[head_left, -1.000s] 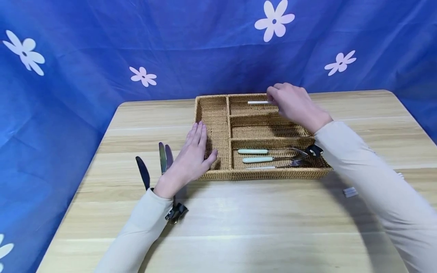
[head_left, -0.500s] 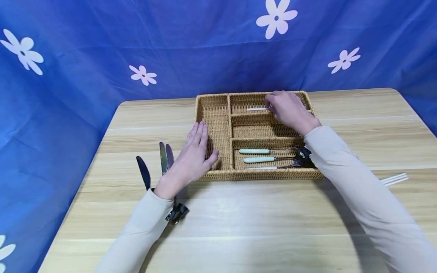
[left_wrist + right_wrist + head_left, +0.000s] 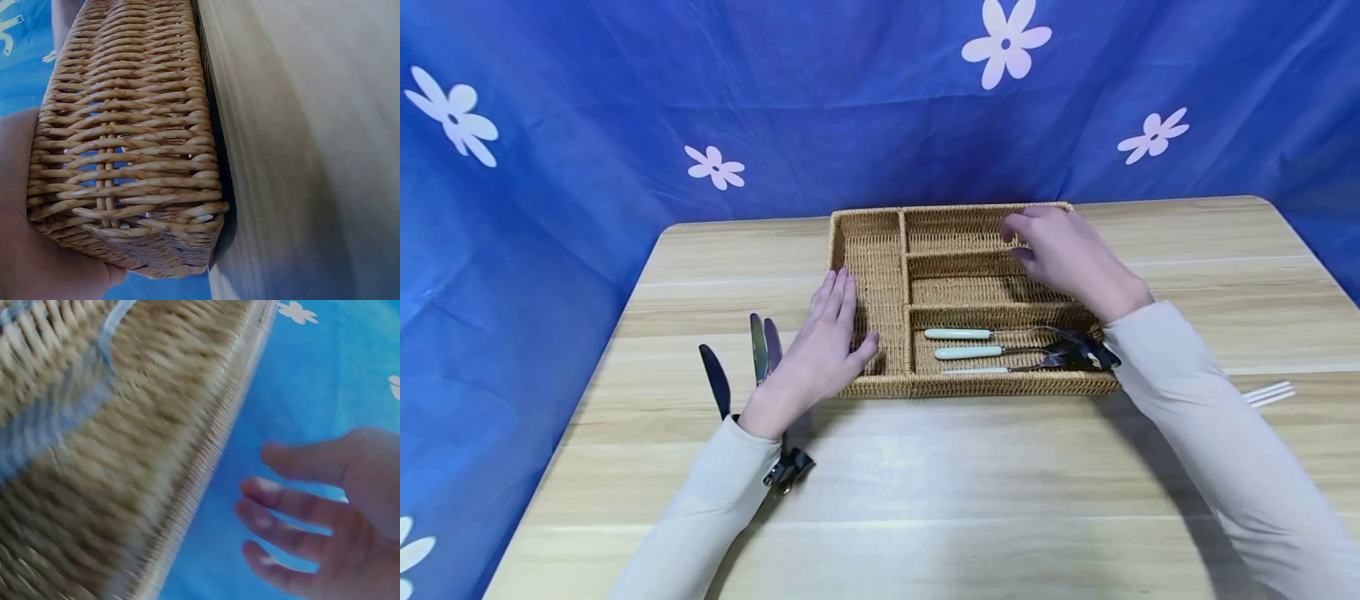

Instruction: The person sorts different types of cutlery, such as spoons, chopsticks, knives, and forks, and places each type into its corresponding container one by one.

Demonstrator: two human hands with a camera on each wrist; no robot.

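Note:
A wicker cutlery tray (image 3: 1009, 385) with several compartments sits at the back of the table. My left hand (image 3: 820, 346) rests on its front left corner, fingers straight along the left wall. In the left wrist view, part of that hand (image 3: 37, 250) lies against the woven corner. My right hand (image 3: 1067, 250) hovers over the tray's right half with nothing in its loosely bent fingers; in the right wrist view the hand (image 3: 319, 519) shows its fingers apart. Pale green-handled forks (image 3: 968, 353) lie in the front compartment, their heads partly behind the right wrist's black camera mount.
Several knives (image 3: 715, 379) lie on the table to the left, partly hidden by my left arm. White sticks (image 3: 1270, 393), perhaps chopsticks, lie beyond my right sleeve. A blue flowered cloth (image 3: 865, 125) hangs behind the table (image 3: 925, 500).
My right hand lowered a thin white stick into the back compartment and let go. It has since shifted right, fingers spread. The stick is out of sight; my left hand stays put.

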